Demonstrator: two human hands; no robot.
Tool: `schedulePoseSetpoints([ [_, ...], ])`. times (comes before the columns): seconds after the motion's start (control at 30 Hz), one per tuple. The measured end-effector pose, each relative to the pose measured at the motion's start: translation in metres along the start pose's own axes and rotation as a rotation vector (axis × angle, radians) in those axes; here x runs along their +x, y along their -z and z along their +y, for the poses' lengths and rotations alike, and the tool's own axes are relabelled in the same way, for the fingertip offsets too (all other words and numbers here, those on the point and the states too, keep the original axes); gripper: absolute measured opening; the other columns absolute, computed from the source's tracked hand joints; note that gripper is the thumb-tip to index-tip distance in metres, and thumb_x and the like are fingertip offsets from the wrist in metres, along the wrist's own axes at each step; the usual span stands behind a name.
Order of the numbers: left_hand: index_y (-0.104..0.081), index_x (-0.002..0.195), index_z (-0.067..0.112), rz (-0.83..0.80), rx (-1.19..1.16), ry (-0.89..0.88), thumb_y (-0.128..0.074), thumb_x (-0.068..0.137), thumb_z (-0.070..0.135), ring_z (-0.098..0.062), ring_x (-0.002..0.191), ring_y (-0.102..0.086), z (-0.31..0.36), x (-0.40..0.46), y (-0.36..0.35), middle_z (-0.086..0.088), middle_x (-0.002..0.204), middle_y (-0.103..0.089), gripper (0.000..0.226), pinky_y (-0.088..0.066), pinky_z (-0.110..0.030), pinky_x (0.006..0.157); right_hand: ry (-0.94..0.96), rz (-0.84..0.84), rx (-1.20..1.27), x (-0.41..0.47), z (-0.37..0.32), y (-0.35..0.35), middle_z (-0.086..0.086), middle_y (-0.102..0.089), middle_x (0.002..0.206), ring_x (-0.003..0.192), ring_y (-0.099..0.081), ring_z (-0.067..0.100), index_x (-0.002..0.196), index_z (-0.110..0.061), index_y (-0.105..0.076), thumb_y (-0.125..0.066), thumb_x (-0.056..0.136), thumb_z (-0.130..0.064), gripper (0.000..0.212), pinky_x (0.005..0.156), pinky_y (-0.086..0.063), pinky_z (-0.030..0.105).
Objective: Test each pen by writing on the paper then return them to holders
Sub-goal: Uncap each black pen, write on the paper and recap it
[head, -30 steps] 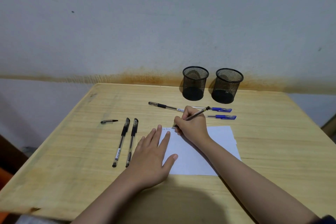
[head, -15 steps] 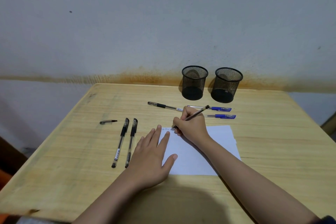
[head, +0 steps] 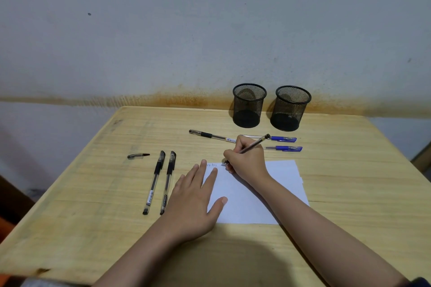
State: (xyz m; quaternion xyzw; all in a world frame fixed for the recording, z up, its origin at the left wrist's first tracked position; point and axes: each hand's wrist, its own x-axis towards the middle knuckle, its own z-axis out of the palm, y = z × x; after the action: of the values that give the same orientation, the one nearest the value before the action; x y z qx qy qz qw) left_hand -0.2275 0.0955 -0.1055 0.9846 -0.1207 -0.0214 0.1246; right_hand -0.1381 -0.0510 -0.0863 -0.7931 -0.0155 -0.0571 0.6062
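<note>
Currently my right hand pinches the pen in a writing grip, fingers pressed together round the lower barrel. Tip sits at the top left corner of the paper, just right of a short line of scribble. Whether the tip touches the sheet I cannot tell; the knuckles hide it.

Long axis of the pen: tip low and to the left, back end up and to the right, pointing roughly toward the two holders at the far edge of the counter. Both holders look empty through the mesh.

Left hand lies flat, fingers spread, index and thumb on the left edge of the paper, the rest on the counter. It grips nothing and only pins the sheet.

Cap lies alone, well to the left, on the left hand's side and across the paper from the right hand. Judgement: recapping is the next reach, and the left hand is the nearer one for it; the pen's tip already faces that way.

Other pens: two black ones side by side just left of the left hand, long axes running near to far; a third black one and two blue ones lie crosswise beyond the paper, in front of the holders.

Progress, as judged: first pen under test, none returned.
</note>
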Motion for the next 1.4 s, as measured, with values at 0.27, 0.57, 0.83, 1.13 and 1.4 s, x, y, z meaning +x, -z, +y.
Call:
schedulePoseSetpoints([
  [0.27, 0.007, 0.147, 0.032, -0.003, -0.009, -0.001, 0.000, 0.075, 0.067, -0.013, 0.144, 0.017, 0.000, -0.001, 0.001, 0.004, 0.157, 0.020, 0.081, 0.004, -0.036, 0.115, -0.020, 0.014, 0.006, 0.000, 0.002, 0.001, 0.025, -0.054, 0.062, 0.049, -0.061, 0.025, 0.064, -0.007, -0.044, -0.062, 0.079, 0.001, 0.025, 0.043, -0.051, 0.026],
  [0.57, 0.004, 0.149, 0.029, -0.028, -0.043, 0.001, -0.015, 0.087, 0.063, -0.012, 0.143, 0.017, 0.003, -0.002, 0.006, 0.003, 0.157, 0.017, 0.072, 0.007, -0.034, 0.115, -0.076, 0.067, 0.109, 0.004, 0.005, 0.002, 0.019, -0.053, 0.057, 0.042, -0.059, 0.021, 0.065, -0.006, -0.045, -0.061, 0.080, 0.003, 0.024, 0.044, -0.051, 0.028],
  [0.83, -0.054, 0.128, 0.012, 0.426, -0.304, 0.096, -0.045, 0.083, 0.043, -0.028, 0.127, -0.046, -0.038, 0.007, 0.049, -0.009, 0.136, -0.053, 0.056, -0.030, -0.049, 0.110, -0.140, -0.079, 0.525, 0.008, 0.006, 0.002, 0.021, -0.056, 0.064, 0.055, -0.058, 0.030, 0.068, -0.005, -0.050, -0.066, 0.083, 0.004, 0.023, 0.054, -0.051, 0.033],
  [1.13, -0.065, 0.114, 0.008, 0.480, -0.330, 0.406, -0.062, 0.085, 0.005, -0.026, 0.111, -0.056, -0.120, 0.010, 0.057, -0.011, 0.118, -0.065, 0.030, -0.041, -0.032, 0.090, 0.050, -0.188, 0.386, -0.011, -0.018, 0.011, 0.017, -0.065, 0.067, 0.048, -0.059, 0.022, 0.082, 0.007, -0.063, -0.073, 0.080, -0.009, 0.019, 0.043, -0.046, 0.026],
  [1.4, -0.073, 0.092, 0.019, 0.574, -0.667, 0.386, -0.065, 0.084, 0.010, -0.019, 0.089, -0.062, -0.106, 0.012, 0.065, -0.001, 0.093, -0.070, 0.014, -0.045, -0.029, 0.073, 0.176, -0.278, 0.292, -0.032, -0.040, 0.029, 0.013, -0.075, 0.079, 0.052, -0.062, 0.019, 0.087, -0.009, -0.070, -0.065, 0.085, -0.003, 0.008, 0.047, -0.053, 0.029],
])
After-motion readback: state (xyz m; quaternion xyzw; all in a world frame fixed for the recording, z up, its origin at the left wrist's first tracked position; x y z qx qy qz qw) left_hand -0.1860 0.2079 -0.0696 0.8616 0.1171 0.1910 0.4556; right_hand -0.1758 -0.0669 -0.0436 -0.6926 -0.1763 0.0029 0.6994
